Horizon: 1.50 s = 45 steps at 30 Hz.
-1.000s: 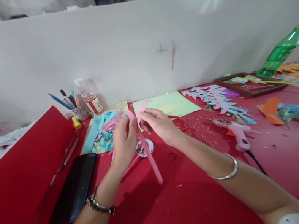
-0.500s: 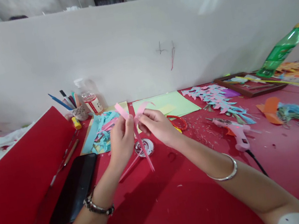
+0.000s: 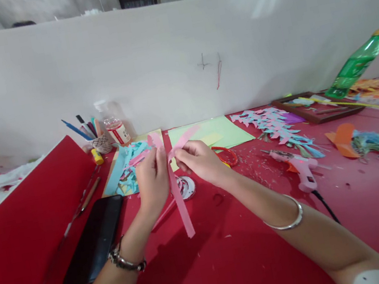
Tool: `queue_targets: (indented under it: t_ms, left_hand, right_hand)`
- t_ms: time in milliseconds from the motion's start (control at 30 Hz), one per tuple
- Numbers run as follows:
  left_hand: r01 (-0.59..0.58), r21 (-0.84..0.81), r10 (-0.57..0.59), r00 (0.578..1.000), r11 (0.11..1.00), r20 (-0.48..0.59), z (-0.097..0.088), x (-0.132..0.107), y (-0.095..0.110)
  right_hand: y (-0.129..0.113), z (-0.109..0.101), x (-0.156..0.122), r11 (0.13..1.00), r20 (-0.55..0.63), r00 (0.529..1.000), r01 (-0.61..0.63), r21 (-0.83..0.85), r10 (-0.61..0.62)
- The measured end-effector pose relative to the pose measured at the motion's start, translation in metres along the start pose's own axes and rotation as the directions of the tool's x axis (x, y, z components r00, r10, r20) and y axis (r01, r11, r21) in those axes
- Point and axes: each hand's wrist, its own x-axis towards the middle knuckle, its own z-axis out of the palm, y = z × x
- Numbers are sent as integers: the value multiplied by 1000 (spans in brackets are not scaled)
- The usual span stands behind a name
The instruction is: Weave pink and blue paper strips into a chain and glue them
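Above the red table (image 3: 232,261), my left hand (image 3: 151,180) and my right hand (image 3: 200,162) both pinch pink paper strips (image 3: 180,202). One long strip hangs down between the hands toward the table. A shorter end sticks up and to the right from my right fingers. A thin pink stick lies under my left hand. Below the hands sits a small round tape roll (image 3: 185,186). Just right of my right hand lie red-handled scissors (image 3: 226,155).
A black phone (image 3: 94,239) lies at the left beside a raised red board (image 3: 25,229). Behind the hands are cut blue and pink paper (image 3: 126,168), green sheets (image 3: 217,132), a pen cup (image 3: 99,140) and a small bottle (image 3: 115,125). A pink glue gun (image 3: 300,169) and a green bottle (image 3: 355,66) are at the right.
The hanging pink strip has swung from slanting right to hanging nearly straight. The strip end above my left hand rose and then dropped back behind the fingers. Both hands stayed in place.
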Motion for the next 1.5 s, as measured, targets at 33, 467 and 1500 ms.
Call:
queue_targets:
  t_ms: [33, 467, 1500]
  left_hand:
    - [22, -23, -22, 1000, 1000, -9, 0, 1, 0]
    - [4, -42, -1, 996, 999, 87, 3, -1, -3]
    - [93, -224, -52, 982, 970, 184, 4, 4, -4]
  right_hand:
    - [0, 0, 0, 1000, -8, 1000, -7, 19, 7]
    - [-2, 1, -1, 1000, 45, 999, 10, -21, -9]
    - [-2, -2, 3, 994, -42, 999, -8, 111, 13]
